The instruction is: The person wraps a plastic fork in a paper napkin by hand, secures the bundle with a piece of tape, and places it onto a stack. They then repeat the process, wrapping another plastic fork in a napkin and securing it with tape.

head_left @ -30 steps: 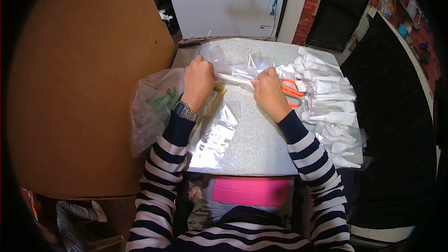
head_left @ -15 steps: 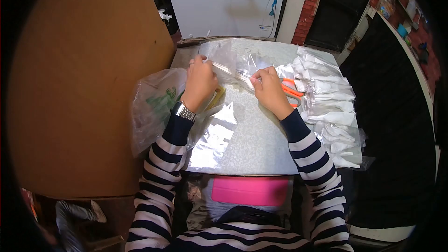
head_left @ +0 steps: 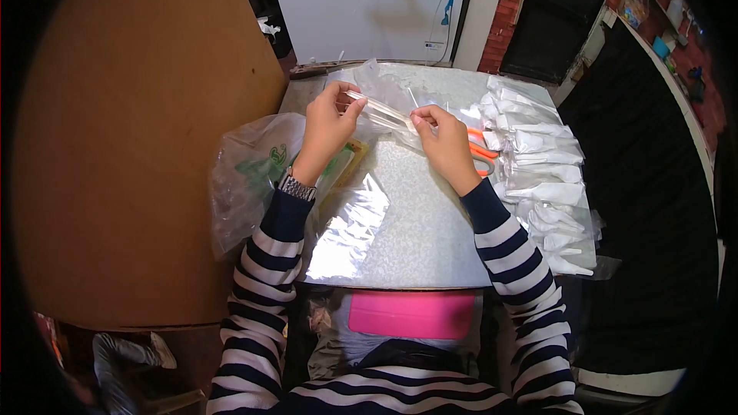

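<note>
Above the far half of the table, a bundle of long, thin, pale sticks or strips (head_left: 378,111) stretches between my two hands, with clear plastic around it. My left hand (head_left: 330,119) pinches its left end between thumb and fingers. At its right end my right hand (head_left: 444,142) has closed fingers on the bundle and plastic. Orange-handled scissors (head_left: 483,152) lie just right of my right hand, partly hidden by it. Left of my left wrist rests a large clear plastic bag with green print (head_left: 254,161). A flat, shiny clear bag (head_left: 350,230) lies nearer to me.
Several clear packets with white contents (head_left: 542,161) line the table's right side. Something yellow (head_left: 352,163) sits beside my left wrist. A pink object (head_left: 411,313) is on my lap below the table edge. A white freezer (head_left: 369,8) stands behind; someone's leg (head_left: 115,369) shows lower left.
My left hand has turned and lifted slightly, so its thumb now shows pinching the bundle. The clear plastic behind the bundle has crumpled and shifted. My right hand has barely moved.
</note>
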`<state>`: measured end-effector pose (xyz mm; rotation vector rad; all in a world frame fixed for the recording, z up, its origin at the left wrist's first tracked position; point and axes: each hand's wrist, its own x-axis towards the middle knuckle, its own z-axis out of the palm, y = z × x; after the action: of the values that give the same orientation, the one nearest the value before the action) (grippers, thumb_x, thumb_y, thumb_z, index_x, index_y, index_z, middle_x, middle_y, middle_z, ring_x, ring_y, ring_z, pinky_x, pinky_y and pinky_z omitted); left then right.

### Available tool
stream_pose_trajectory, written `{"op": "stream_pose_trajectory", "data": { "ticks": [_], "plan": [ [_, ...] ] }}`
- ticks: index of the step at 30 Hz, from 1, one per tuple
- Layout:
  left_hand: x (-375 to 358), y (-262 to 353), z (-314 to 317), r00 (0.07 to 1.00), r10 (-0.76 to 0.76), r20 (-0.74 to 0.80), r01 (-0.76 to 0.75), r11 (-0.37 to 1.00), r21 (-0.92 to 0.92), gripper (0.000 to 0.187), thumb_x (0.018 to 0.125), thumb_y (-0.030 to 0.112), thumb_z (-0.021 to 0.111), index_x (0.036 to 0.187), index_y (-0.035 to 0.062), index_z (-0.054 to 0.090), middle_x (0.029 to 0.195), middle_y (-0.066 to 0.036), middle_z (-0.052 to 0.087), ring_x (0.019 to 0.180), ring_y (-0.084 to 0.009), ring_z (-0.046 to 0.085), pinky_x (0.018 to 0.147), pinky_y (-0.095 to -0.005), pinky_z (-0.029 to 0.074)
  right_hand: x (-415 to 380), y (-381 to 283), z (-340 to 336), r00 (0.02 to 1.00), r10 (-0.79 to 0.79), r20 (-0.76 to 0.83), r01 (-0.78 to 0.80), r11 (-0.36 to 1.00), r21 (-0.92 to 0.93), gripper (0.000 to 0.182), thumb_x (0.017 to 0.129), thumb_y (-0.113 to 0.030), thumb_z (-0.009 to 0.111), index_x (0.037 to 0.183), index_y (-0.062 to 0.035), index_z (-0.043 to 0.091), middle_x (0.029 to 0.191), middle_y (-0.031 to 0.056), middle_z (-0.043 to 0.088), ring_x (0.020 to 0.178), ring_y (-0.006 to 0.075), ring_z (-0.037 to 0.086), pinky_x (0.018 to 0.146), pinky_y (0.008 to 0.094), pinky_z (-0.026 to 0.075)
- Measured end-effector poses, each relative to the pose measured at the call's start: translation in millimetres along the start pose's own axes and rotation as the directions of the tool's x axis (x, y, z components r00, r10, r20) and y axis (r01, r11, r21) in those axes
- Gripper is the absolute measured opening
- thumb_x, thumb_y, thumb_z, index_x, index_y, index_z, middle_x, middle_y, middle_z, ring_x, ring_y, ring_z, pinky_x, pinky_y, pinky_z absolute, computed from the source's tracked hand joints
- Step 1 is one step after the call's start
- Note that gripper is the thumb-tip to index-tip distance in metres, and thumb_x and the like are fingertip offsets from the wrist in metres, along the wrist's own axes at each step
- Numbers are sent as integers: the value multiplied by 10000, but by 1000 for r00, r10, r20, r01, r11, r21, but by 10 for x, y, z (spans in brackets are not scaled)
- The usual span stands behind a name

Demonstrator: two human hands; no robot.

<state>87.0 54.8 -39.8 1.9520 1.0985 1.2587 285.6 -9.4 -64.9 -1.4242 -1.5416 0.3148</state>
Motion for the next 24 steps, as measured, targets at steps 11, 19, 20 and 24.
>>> {"op": "stream_pose_trajectory", "data": {
  "ticks": [11, 19, 20, 24],
  "plan": [
    [-35, 229, 51, 965, 207, -162, -255, 886, -388, 164, 809, 10, 615, 972, -10, 607, 832, -73, 644, 727, -125, 631, 671, -241, 498, -81, -165, 1, 966, -256, 28, 256, 943, -213, 230, 864, -238, 615, 1017, -68, 636, 978, 78, 626, 974, 276, 552, 831, 420, 408],
    [-207, 649, 28, 854, 495, -159, -513, 851, -110, 152, 817, 36, 659, 950, -18, 607, 830, -67, 620, 724, -102, 604, 677, -237, 492, -119, -347, 15, 966, -256, 48, 260, 960, -104, 154, 857, -132, 620, 967, -23, 619, 915, 104, 569, 773, 279, 591, 680, 364, 486],
    [-217, 672, 42, 871, 464, -163, -489, 853, -182, 133, 831, 29, 655, 943, -21, 605, 832, -55, 620, 729, -83, 594, 679, -231, 488, -104, -339, 10, 967, -254, 10, 254, 965, -68, 157, 864, -126, 613, 978, -18, 618, 916, 108, 577, 736, 272, 593, 659, 362, 488],
    [-181, 627, -234, 955, 123, 269, -105, 991, -79, 151, 847, 124, 667, 865, -11, 601, 781, -62, 617, 690, -71, 585, 639, -211, 469, -10, -345, -85, 984, -112, -140, 130, 983, 131, 177, 896, -123, 581, 1028, -11, 617, 891, 92, 617, 655, 198, 592, 588, 324, 473]
  ]
}}
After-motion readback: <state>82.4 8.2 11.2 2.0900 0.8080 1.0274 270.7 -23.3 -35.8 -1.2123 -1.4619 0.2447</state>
